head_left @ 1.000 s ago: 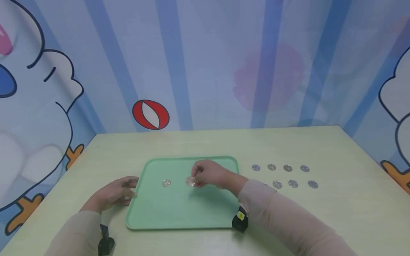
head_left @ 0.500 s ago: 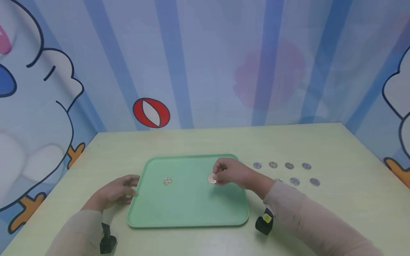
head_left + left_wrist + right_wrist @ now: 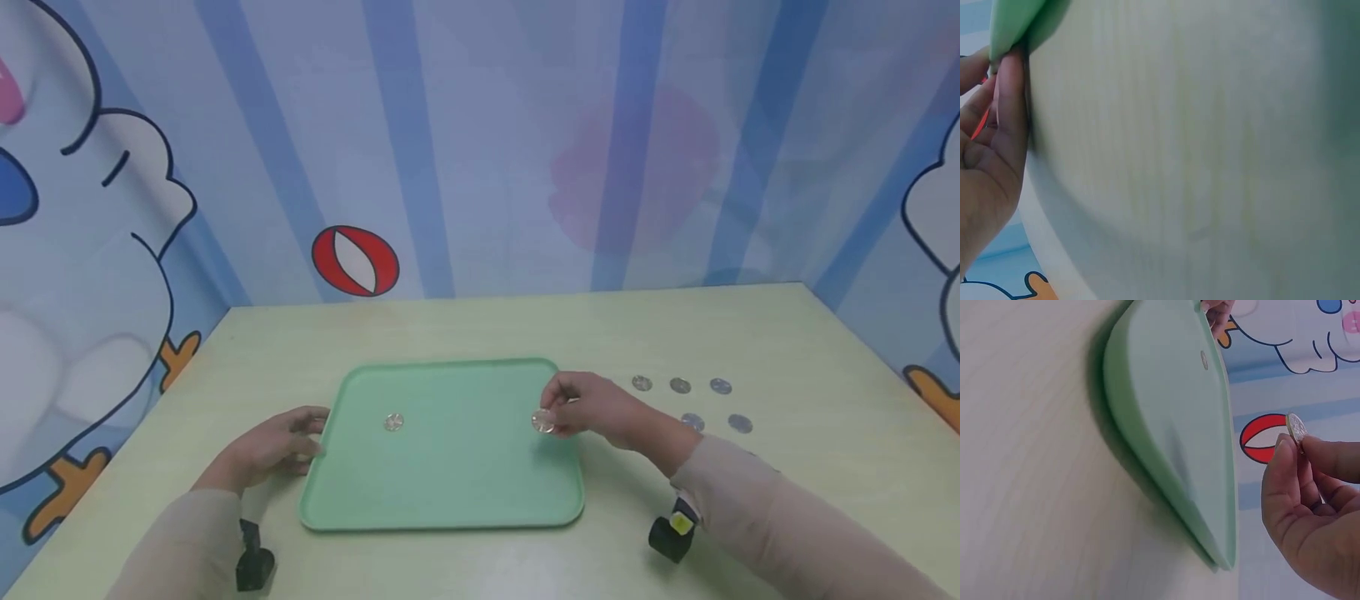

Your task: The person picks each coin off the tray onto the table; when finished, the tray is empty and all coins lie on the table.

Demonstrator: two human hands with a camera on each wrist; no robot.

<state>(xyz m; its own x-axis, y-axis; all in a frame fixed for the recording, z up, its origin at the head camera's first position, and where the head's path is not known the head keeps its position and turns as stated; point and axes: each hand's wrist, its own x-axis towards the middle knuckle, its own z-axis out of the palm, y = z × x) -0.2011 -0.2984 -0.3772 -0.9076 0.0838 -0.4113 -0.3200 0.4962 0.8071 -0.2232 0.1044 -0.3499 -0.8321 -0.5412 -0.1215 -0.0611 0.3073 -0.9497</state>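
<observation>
My right hand [image 3: 592, 408] pinches a silver coin [image 3: 543, 421] between thumb and fingers, above the right part of the green tray [image 3: 450, 492]. In the right wrist view the held coin [image 3: 1296, 430] stands nearly on edge at the fingertips. Another coin [image 3: 393, 422] lies flat on the left part of the tray. My left hand [image 3: 270, 450] is at the tray's left rim, thumb and fingers reaching it with the fingers loosely bent. The left wrist view has these fingers [image 3: 1012, 94] right at the tray's edge [image 3: 1013, 25].
To the right of the tray, several coins lie on the pale table [image 3: 450, 333] in two rows, among them a front coin [image 3: 739, 424] and a back coin [image 3: 721, 386]. My right hand and sleeve [image 3: 780, 508] cover part of this area. A printed backdrop [image 3: 495, 150] rises behind.
My right hand has moved to the right across the tray with the coin still pinched, and its arm now covers some table coins. The left hand stays at the rim.
</observation>
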